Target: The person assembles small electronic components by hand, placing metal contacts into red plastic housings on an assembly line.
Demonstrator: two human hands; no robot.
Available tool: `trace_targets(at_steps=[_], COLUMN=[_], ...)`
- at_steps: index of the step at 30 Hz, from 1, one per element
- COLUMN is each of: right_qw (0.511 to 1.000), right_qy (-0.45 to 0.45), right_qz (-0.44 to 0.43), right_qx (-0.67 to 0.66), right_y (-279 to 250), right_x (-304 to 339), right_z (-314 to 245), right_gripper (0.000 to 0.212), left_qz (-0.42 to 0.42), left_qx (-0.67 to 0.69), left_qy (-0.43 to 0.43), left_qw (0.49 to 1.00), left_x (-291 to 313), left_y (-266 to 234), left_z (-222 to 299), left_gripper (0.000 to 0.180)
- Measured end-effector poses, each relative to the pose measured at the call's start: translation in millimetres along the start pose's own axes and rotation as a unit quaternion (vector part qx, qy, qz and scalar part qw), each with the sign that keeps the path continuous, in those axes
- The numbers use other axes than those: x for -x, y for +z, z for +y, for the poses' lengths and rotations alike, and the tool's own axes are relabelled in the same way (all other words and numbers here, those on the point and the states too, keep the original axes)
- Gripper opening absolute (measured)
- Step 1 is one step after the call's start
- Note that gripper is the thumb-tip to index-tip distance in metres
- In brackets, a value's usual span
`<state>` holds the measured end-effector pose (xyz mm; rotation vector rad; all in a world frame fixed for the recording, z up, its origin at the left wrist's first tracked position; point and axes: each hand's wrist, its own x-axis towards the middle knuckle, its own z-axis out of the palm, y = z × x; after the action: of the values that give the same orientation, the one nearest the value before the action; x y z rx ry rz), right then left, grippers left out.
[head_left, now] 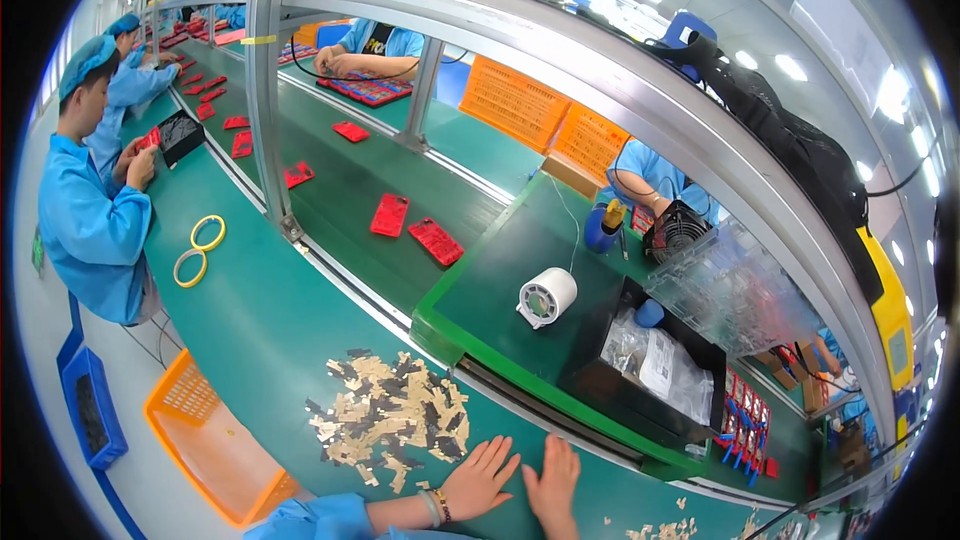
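My left hand (482, 477), with bracelets at the wrist, lies palm down on the green table (255, 315). Its fingers are stretched out and it holds nothing. Just to its left spreads a pile of small flat beige and black pieces (390, 418), whose right edge comes close to my fingers. My right hand (554, 485) is beside it, a small gap away, with fingers extended upward and thumb apart, also without anything in it. Smaller beige bits (665, 530) are scattered farther right, near the lower edge.
A conveyor belt (340, 190) carrying red phone-sized parts (390, 214) runs beyond the table. On a green platform are a white spool (547, 297) and a black bin (640, 360) of plastic bags. Yellow tape rolls (190, 267), an orange basket (215, 440) and a co-worker (95, 210) are left.
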<state>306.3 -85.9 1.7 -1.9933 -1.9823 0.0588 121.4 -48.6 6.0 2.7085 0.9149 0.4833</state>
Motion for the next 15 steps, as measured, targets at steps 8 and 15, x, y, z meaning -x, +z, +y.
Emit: trace_targets(at_steps=[8,15], right_qw=[0.927,0.945], right_qy=[0.121,0.209], right_qz=[0.107,0.067], right_qx=[0.338,0.243], right_y=[-77.7,-65.0], right_x=[124.5,133.5], right_z=[84.6,20.8], right_gripper=[0.047,0.062], left_qz=[0.007,-0.045], left_qx=[0.024,0.025], left_qy=[0.01,0.047], left_qw=[1.0,0.998], left_x=[0.9,11.4], left_y=[1.3,4.8], left_z=[1.7,31.4], left_gripper=[0.068,0.071])
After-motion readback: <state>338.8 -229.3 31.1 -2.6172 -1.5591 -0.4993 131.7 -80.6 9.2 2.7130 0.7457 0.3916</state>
